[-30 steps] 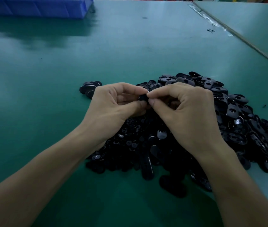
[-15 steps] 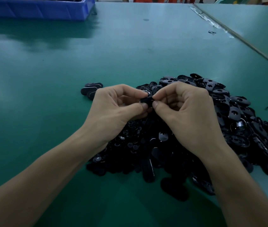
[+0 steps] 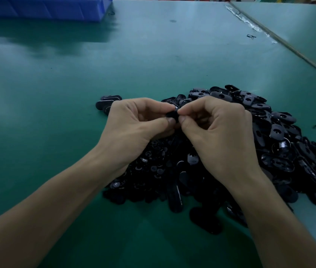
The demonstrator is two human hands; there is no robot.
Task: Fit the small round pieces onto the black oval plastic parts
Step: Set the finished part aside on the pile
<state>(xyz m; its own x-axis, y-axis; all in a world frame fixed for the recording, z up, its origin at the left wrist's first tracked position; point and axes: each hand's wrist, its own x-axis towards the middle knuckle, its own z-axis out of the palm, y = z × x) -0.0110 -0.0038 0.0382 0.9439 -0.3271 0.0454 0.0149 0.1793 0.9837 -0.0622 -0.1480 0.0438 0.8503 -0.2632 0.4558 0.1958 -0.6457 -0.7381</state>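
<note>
Grip unchanged since a second ago: your left hand (image 3: 134, 130) and right hand (image 3: 219, 132) still pinch one small black part (image 3: 172, 114) together above the pile (image 3: 280, 149).

No word, number or brand can be read anywhere here. The black oval plastic parts (image 3: 280, 132) in the heap show only pale glints, which are perhaps moulded marks, but the light is too dim to tell. The wall of the blue plastic bin (image 3: 43, 8) at the far edge looks plain.
</note>
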